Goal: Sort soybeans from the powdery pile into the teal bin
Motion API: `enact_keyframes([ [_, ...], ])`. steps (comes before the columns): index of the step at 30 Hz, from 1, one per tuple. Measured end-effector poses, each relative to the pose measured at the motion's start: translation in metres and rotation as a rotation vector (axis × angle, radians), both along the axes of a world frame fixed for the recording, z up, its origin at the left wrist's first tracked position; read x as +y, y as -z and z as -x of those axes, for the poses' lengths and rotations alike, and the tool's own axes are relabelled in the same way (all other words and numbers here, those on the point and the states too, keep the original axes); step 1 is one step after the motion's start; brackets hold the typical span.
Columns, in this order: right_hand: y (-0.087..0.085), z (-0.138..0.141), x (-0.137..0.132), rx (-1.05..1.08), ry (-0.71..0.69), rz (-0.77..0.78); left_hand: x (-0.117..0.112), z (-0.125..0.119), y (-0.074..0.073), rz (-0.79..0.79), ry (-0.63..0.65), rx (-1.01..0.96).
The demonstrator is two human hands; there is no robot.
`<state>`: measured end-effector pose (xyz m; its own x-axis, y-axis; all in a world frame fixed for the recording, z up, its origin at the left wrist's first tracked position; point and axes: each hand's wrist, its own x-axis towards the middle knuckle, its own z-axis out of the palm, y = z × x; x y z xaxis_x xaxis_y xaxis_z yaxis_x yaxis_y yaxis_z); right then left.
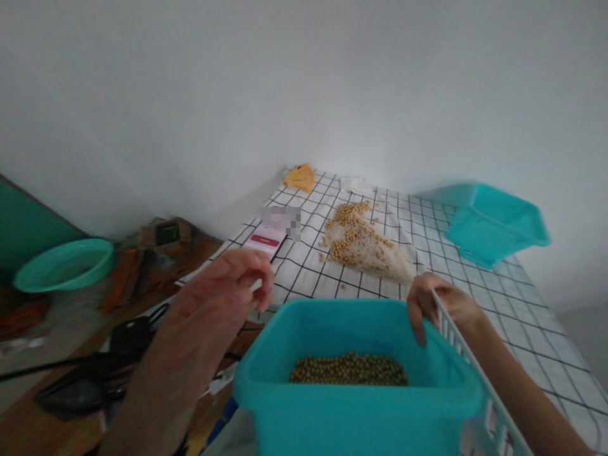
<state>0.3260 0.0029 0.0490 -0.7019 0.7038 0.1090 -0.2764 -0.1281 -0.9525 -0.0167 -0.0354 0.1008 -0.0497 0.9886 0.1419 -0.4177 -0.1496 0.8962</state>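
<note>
In front of me stands a turquoise plastic bin [361, 411] with small round greenish-brown beans [349, 369] at its bottom. My right hand [434, 301] grips its far right rim, with the fingers over the inside wall. Against that same hand runs the edge of a white slotted plastic piece [475, 361], most of which is out of view. Left of the bin my left hand [237, 278] hovers in the air, fingers loosely curled and apart, nothing visible in it. Beyond the bin, a heap of yellow beans and pale grains [365, 247] lies on the checked tablecloth [308, 272].
A second turquoise bin [498, 221] sits tilted at the right by the wall. A phone [266, 237] lies at the table's left edge, and an orange cloth-like item [300, 178] at the far corner. Down left are a green basin [66, 265] and dark cables [85, 361].
</note>
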Motion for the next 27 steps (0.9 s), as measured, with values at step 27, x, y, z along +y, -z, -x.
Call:
enact_keyframes([
  [27, 0.003, -0.004, 0.005, -0.018, -0.164, 0.007, 0.009, -0.033, 0.073, -0.122, 0.01, 0.005],
])
